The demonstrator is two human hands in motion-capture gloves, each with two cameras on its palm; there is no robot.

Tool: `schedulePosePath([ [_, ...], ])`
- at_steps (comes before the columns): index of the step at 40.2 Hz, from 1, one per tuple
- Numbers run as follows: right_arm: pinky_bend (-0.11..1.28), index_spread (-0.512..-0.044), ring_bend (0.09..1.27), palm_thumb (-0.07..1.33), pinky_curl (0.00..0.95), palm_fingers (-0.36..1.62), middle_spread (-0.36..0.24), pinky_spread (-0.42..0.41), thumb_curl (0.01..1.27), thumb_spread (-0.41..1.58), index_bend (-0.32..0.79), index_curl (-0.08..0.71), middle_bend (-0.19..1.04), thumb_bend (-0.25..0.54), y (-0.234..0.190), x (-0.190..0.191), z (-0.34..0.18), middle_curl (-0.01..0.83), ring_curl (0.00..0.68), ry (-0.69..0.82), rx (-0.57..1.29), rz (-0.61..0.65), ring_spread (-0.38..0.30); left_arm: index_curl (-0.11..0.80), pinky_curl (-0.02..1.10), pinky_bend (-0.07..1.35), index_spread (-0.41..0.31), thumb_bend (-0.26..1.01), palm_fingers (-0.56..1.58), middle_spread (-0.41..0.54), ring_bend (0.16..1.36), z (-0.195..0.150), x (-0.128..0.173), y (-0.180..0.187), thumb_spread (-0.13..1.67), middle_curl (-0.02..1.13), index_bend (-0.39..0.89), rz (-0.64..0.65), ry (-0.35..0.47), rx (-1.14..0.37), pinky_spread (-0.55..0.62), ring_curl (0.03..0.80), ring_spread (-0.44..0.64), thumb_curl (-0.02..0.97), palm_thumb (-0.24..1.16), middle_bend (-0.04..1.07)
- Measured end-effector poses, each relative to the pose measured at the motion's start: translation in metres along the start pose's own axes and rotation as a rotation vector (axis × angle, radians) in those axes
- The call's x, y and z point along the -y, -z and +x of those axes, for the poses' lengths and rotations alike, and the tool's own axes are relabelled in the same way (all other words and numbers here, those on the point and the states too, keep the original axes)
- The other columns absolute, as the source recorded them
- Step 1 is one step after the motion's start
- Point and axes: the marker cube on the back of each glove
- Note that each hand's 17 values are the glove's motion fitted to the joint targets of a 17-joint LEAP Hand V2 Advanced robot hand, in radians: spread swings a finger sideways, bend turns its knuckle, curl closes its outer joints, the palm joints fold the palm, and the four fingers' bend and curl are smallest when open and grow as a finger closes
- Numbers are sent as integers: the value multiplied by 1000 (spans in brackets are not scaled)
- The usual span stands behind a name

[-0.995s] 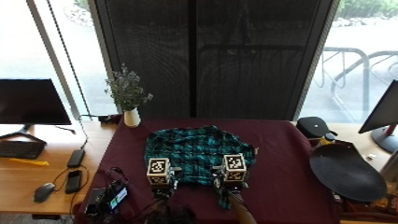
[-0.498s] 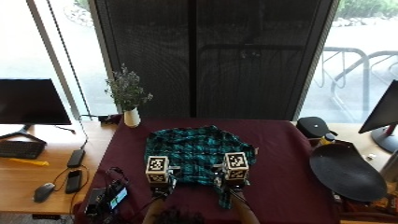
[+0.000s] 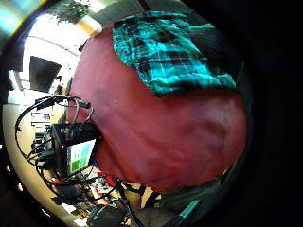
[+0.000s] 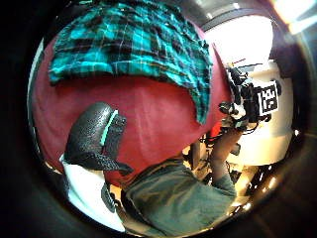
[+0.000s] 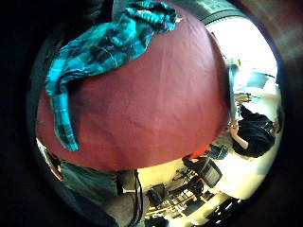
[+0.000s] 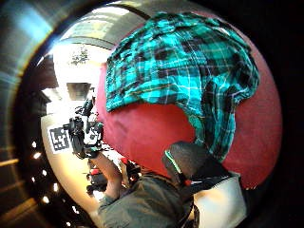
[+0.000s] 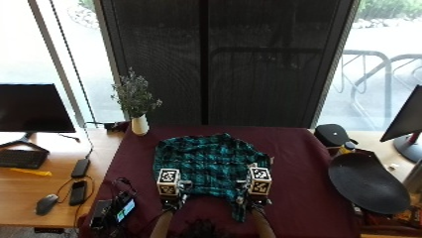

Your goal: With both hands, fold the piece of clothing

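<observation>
A green plaid shirt (image 7: 208, 158) lies crumpled and spread on the dark red tablecloth (image 7: 296, 163), one sleeve trailing toward the near edge. My left hand (image 7: 173, 198) hovers at the shirt's near left edge and my right hand (image 7: 254, 201) at the near right, beside the trailing sleeve. The left thumb (image 4: 94, 131) hangs relaxed over bare cloth, short of the shirt (image 4: 129, 44). The right thumb (image 6: 190, 164) sits close to the sleeve of the shirt (image 6: 180, 61) without holding it. Neither hand grips anything.
A white vase with a plant (image 7: 138, 124) stands at the table's far left corner. A black device with cables (image 7: 115, 210) lies at the near left corner. A black round object (image 7: 366, 181) sits off the right edge. A desk with a monitor (image 7: 33, 106) stands to the left.
The hands have hardly shifted near the shirt's front edge. The shirt lies as before.
</observation>
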Motion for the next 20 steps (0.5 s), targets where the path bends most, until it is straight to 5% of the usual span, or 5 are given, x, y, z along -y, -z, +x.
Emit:
schedulePosePath([
  [8,670,-342,302,570,354,123,22,219,302,1025,110,231,191,-6,-7,-5,1,276,240,-8,-84,4,178,261,311,473,-85,6,375,-3,585,0,-11,3,1163,373,142,-161,56,150,261,316,110,282,465,184],
  [13,656,-341,331,618,350,135,17,191,316,1009,123,229,193,-8,-9,-5,3,287,252,7,-75,-7,154,272,324,492,-80,-4,349,3,576,-3,4,-13,1184,373,144,-139,29,77,260,318,121,288,486,175],
  [20,559,-354,376,706,321,409,-73,88,330,1014,237,283,212,2,-8,-2,5,311,269,24,-52,75,-3,307,317,453,-97,8,471,-33,564,-9,21,-13,1281,383,197,75,16,134,231,311,88,281,517,211],
])
